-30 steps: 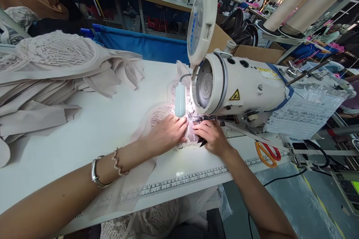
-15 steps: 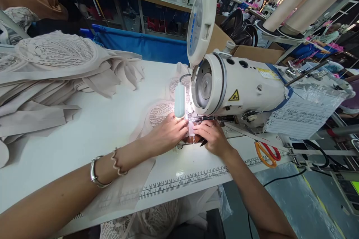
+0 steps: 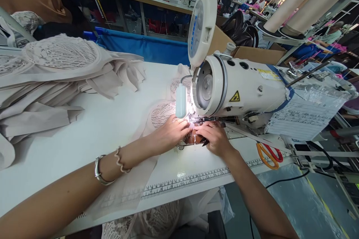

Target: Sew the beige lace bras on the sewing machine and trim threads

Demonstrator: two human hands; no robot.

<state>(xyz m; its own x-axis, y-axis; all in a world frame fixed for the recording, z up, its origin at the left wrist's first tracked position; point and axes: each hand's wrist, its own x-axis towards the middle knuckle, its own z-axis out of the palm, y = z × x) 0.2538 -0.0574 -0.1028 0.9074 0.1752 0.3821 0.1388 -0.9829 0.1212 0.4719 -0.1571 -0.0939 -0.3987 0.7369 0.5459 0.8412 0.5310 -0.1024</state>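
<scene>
A beige lace bra [image 3: 162, 115] lies partly under the head of the white sewing machine [image 3: 246, 86], by the lit needle area. My left hand [image 3: 171, 133] pinches its edge just in front of the needle, the fingers closed. Opposite it, my right hand [image 3: 213, 136] has its fingertips closed on the same edge, close to my left fingertips. A dark pointed tool tip [image 3: 205, 142] shows under my right palm; its kind is hidden. A small pale lamp [image 3: 181, 101] hangs over my left fingers. Sheer beige fabric [image 3: 123, 194] trails under my left forearm.
A pile of beige lace bras [image 3: 61, 78] covers the table's left side. Orange-handled scissors [image 3: 266, 155] lie right of the machine base. A printed ruler [image 3: 185, 183] runs along the table's front edge. A blue cloth bin [image 3: 143, 46] stands behind. More lace pieces [image 3: 157, 218] rest below the edge.
Both hands have stayed at the needle, with the fingertips slightly closer together. The pale strip between them now shows less. The whole view has shifted slightly.
</scene>
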